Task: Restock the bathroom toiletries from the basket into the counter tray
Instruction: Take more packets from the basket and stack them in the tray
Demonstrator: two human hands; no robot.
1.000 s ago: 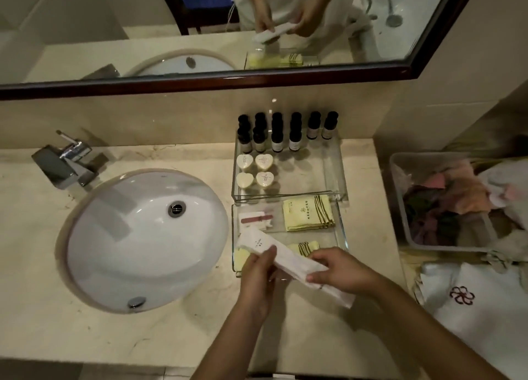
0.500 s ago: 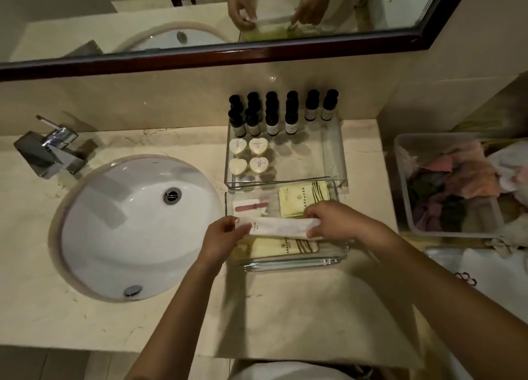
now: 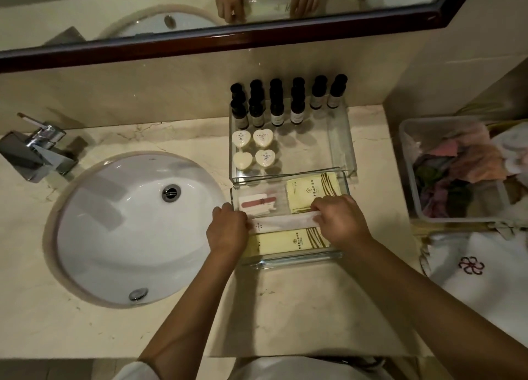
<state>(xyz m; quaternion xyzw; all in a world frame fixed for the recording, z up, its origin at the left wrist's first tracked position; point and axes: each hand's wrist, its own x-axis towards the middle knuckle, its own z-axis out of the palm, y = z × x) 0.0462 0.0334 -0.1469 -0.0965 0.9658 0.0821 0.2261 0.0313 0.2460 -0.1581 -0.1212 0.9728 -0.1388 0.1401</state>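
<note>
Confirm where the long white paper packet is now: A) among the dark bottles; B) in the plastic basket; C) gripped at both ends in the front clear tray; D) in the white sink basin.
C: the left hand and right hand each pinch an end of the long white paper packet, low in the front clear glass tray.

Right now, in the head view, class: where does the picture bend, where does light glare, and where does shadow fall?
Head view: the wide lens bows the mirror frame; dim, yellowish light; pale reflections streak the sink and the glass tray's front rim; shadow darkens the counter before the tray.
</note>
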